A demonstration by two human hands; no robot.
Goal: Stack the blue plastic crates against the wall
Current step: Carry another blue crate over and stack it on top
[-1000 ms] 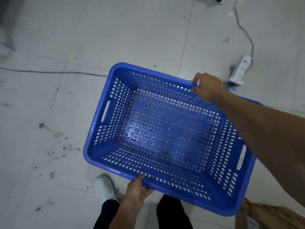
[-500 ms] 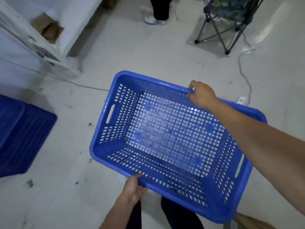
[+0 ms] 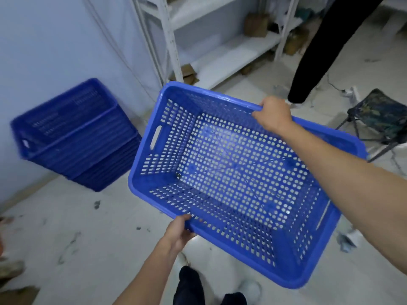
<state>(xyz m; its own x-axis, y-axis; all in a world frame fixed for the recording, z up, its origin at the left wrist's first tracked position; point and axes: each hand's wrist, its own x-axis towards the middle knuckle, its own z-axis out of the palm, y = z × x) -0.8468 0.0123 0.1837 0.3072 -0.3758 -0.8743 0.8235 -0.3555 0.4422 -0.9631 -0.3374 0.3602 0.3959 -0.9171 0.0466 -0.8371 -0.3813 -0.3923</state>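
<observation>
At frame centre, a blue perforated crate (image 3: 233, 172) is held off the floor, left hand (image 3: 179, 233) clasping its near rim, right hand (image 3: 273, 114) its far rim; stacked crates (image 3: 74, 135) sit upper left against the wall (image 3: 44, 47).

Both hands, left (image 3: 179, 233) and right (image 3: 273, 114), grip opposite rims of an empty crate (image 3: 231, 177); stack (image 3: 74, 137) stands against wall (image 3: 44, 51).

Crate (image 3: 231, 172) — glossy perforated plastic; floor (image 3: 88, 227) — scuffed.
</observation>
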